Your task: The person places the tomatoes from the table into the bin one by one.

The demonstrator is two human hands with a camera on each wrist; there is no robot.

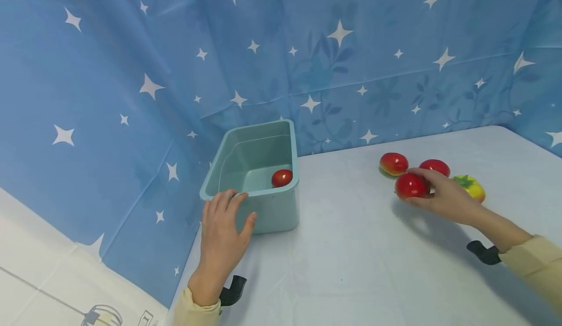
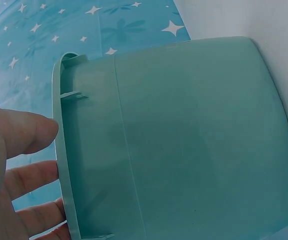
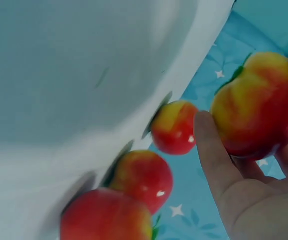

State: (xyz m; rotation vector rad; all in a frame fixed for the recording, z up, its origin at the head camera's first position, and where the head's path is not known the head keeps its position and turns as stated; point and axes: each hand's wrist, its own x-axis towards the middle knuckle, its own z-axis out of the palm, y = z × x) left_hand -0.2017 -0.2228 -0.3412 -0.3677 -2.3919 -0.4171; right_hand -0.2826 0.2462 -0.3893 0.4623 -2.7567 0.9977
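My right hand [image 1: 452,200] holds a glossy red and yellow toy peach [image 1: 411,186] between thumb and fingers, raised over the table with a shadow beneath. Its yellow side and green leaf face the camera in the right wrist view, where the peach [image 3: 259,107] sits in the curled fingers. My left hand [image 1: 223,235] rests with relaxed fingers on the near rim of a teal plastic bin [image 1: 274,213]. In the left wrist view its fingertips [image 2: 43,132] are right at the rim. Inside the bin lies one red fruit [image 1: 282,178].
Near the right hand lie a red and yellow fruit [image 1: 393,163], another red one [image 1: 434,166], and a yellow one with green leaves [image 1: 470,188]. All are on the white table [image 1: 347,248]. A blue star-patterned cloth [image 1: 316,67] hangs behind the table and at the left.
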